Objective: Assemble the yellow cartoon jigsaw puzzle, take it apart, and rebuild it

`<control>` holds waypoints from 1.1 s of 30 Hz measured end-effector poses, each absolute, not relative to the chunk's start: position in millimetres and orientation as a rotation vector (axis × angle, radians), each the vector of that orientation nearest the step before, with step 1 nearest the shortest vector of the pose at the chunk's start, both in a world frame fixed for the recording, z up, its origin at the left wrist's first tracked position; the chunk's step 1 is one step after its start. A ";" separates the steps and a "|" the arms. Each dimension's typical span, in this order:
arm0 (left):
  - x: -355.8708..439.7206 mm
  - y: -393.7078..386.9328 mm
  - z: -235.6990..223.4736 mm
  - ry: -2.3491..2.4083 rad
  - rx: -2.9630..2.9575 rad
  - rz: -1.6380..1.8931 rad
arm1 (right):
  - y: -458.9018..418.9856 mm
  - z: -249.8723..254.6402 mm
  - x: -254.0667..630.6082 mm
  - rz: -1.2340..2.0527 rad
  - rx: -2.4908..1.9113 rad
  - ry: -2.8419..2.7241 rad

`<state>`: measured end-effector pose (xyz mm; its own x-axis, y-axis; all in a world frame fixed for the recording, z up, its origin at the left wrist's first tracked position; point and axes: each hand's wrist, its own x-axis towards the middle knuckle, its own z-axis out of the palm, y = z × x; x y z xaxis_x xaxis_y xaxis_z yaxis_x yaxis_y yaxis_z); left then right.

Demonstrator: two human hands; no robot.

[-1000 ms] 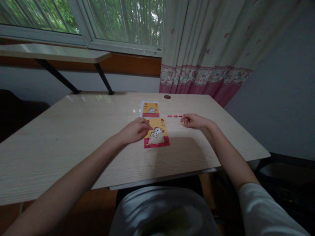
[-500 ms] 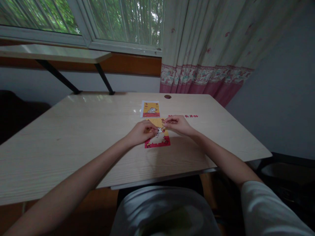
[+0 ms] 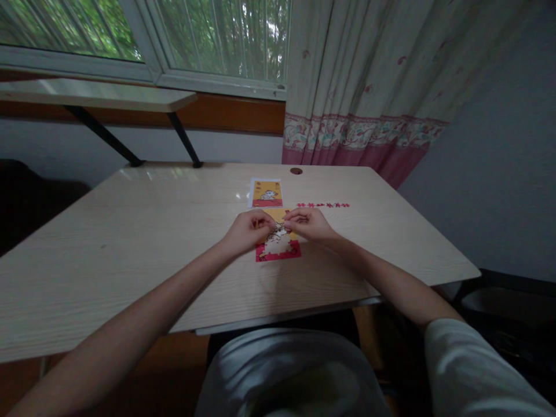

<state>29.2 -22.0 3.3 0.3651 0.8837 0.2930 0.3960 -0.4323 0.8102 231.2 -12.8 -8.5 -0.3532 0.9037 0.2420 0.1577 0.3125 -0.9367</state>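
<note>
Right hand has shifted leftward beside the left hand, above the puzzle mid-frame; both hands' fingers nearly pinch, though any grip is indistinct; fitting seems under way, calling for careful alignment; beyond, red pieces lie right of centre, near a picture card.

A floral curtain hangs beside the window.
</note>
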 end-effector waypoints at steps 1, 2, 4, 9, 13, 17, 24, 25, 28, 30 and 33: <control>28.9 -21.1 2.2 1.114 1.976 0.981 | -13.5 -7.6 232.4 1.037 -0.963 -1.784; 28.6 -20.0 0.9 1.119 1.956 0.983 | -14.4 -6.3 233.9 0.943 -0.968 -1.843; 28.5 -18.0 -1.8 1.108 1.902 0.978 | -16.2 -3.0 237.1 0.703 -0.972 -1.972; 29.4 -16.5 -4.1 1.034 1.815 0.957 | -16.8 3.6 244.0 0.172 -0.814 -2.240; 26.0 -13.9 -3.2 1.028 1.776 1.000 | -15.8 9.9 253.0 -0.025 -0.748 -2.237; 15.4 -5.8 -6.5 1.161 1.790 1.038 | -16.0 18.3 266.3 -0.096 -0.726 -2.159; 0.4 -0.2 -1.6 1.247 2.136 0.914 | -15.4 17.9 268.1 0.028 -0.778 -2.208; -0.1 -1.3 0.2 1.213 2.179 0.898 | -15.2 15.8 266.0 0.081 -0.784 -2.257; 1.1 -5.5 4.5 1.071 2.337 0.821 | -14.5 8.1 260.3 0.258 -0.801 -2.415; 3.5 -8.2 5.7 0.976 2.463 0.743 | -14.1 3.8 258.1 0.361 -0.832 -2.482; 8.1 -11.5 5.0 0.846 2.623 0.646 | -14.2 0.5 257.0 0.445 -0.895 -2.508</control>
<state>8.1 -11.5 5.0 0.7240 0.6105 0.3213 0.4707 -0.7776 0.4168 257.0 -14.2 0.5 -0.6945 0.6570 0.2933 0.5158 0.7389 -0.4335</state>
